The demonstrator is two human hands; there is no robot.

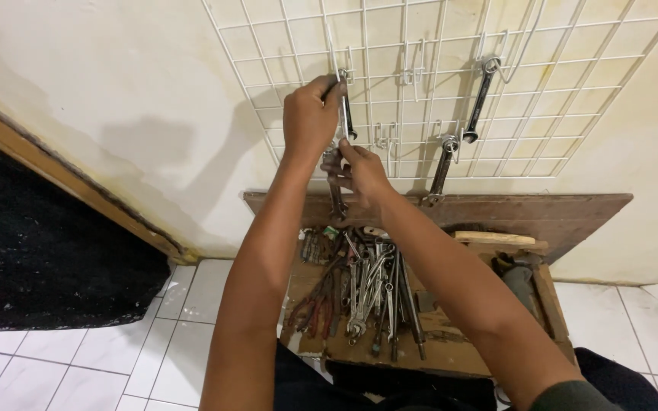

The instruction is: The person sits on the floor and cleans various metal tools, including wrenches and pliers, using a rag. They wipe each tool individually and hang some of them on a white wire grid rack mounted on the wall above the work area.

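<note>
Wrench [343,106] at upper centre: left hand [310,114] grips it against the wire grid [557,99]; right hand [359,176] clasps another wrench [336,199]. Hooking it on calls for alignment.

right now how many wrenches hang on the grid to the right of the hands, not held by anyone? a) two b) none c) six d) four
a: two wrenches hang by their ring ends from hooks on the white wire grid, an upper wrench and a lower wrench, while the left hand and right hand work on another wrench at the grid.
</note>
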